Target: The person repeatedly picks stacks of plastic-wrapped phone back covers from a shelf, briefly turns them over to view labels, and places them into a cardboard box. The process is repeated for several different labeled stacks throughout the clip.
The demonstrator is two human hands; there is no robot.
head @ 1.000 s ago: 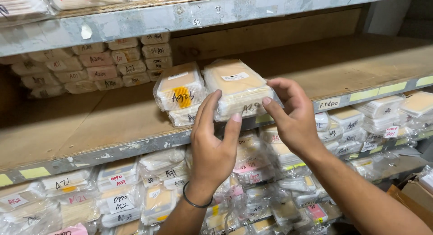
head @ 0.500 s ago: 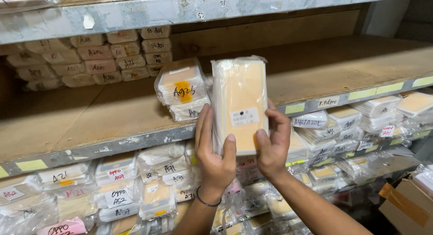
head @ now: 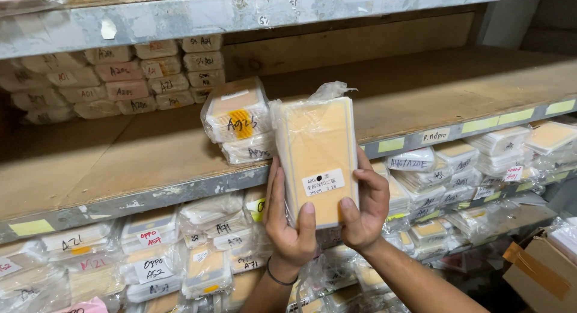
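Both hands are gripping one plastic-wrapped orange packet (head: 317, 160) by its lower half: left hand (head: 288, 220) wrapping the left edge, right hand (head: 365, 206) the right edge, thumbs pressing the front beside the white label (head: 323, 182). They are holding it upright, label facing the camera, likely for reading. It is sitting just in front of the wooden shelf (head: 144, 163) edge. Two similar stacked packets (head: 238, 118) are lying on that shelf, just left of it.

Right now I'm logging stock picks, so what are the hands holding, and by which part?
Both hands, left hand and right hand, hold one plastic-wrapped orange pack upright by its lower end, thumbs on its front.
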